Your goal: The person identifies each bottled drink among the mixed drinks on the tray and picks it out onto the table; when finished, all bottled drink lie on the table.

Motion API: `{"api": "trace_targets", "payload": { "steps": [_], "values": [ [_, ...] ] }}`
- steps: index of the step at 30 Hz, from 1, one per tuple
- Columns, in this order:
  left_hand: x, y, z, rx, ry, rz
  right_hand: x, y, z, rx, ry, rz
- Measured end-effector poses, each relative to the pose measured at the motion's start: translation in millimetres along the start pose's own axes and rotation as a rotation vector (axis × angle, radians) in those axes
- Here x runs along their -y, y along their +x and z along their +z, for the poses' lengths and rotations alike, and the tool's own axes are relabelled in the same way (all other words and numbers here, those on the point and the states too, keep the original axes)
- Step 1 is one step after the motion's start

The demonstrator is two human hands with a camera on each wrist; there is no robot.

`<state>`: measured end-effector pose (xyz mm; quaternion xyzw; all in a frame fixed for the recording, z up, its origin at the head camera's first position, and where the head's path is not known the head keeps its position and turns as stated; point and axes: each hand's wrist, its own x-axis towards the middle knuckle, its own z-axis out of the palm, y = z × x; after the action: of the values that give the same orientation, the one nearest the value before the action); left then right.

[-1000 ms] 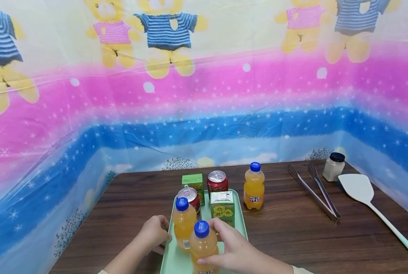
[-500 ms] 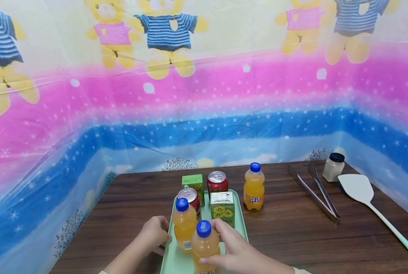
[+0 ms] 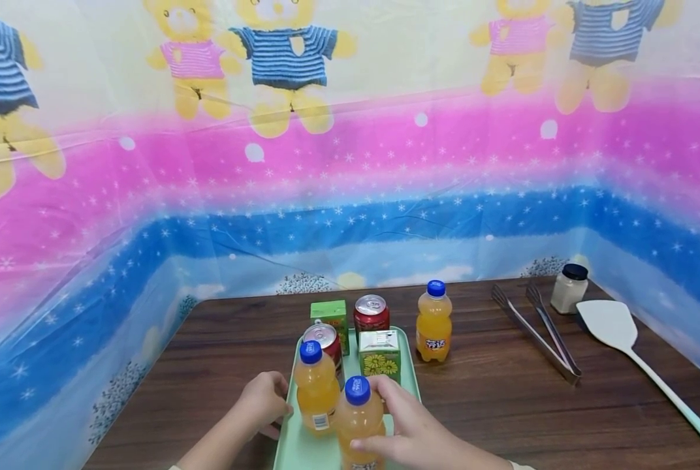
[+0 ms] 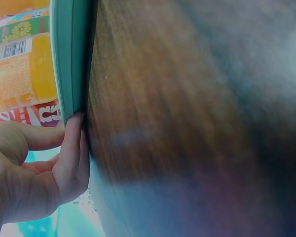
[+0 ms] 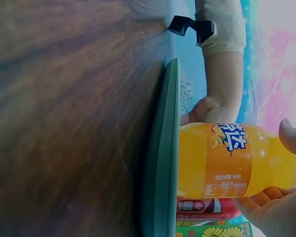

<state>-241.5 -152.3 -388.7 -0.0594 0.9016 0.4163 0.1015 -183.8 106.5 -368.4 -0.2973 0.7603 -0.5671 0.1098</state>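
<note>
My right hand [image 3: 411, 421] holds an orange soda bottle [image 3: 358, 427] with a blue cap, thumb on one side and fingers on the other. In the right wrist view that bottle [image 5: 229, 160] stands with its base right at the tray. My left hand [image 3: 263, 401] pinches the left rim of the light green tray [image 3: 291, 440]; the left wrist view shows thumb and fingers at the tray edge [image 4: 71, 59]. Also on the tray stand a second orange soda bottle [image 3: 316, 395], two red soda cans [image 3: 371, 316] and two green drink cartons [image 3: 379, 362], partly hidden behind one another.
A third orange soda bottle [image 3: 434, 326] stands on the dark wooden table [image 3: 473, 398], right of the tray. Farther right lie metal tongs [image 3: 540, 336] and a white spatula [image 3: 611, 326], near a black-lidded jar [image 3: 570, 289]. A printed cloth [image 3: 338, 228] hangs behind and at the sides.
My right hand has shifted the bottle it holds slightly to the right, away from the other bottle on the tray. My left hand stays at the tray's rim.
</note>
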Motion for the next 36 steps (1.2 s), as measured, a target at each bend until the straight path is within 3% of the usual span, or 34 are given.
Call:
{"api": "trace_targets", "payload": {
  "steps": [14, 36],
  "values": [
    [0.2, 1.8, 0.2, 0.004, 0.001, -0.003, -4, -9.0, -9, -0.031, -0.010, -0.047],
    [0.4, 2.2, 1.2, -0.004, 0.007, -0.011, -3, -21.2, -23, -0.080, -0.067, -0.008]
  ]
}}
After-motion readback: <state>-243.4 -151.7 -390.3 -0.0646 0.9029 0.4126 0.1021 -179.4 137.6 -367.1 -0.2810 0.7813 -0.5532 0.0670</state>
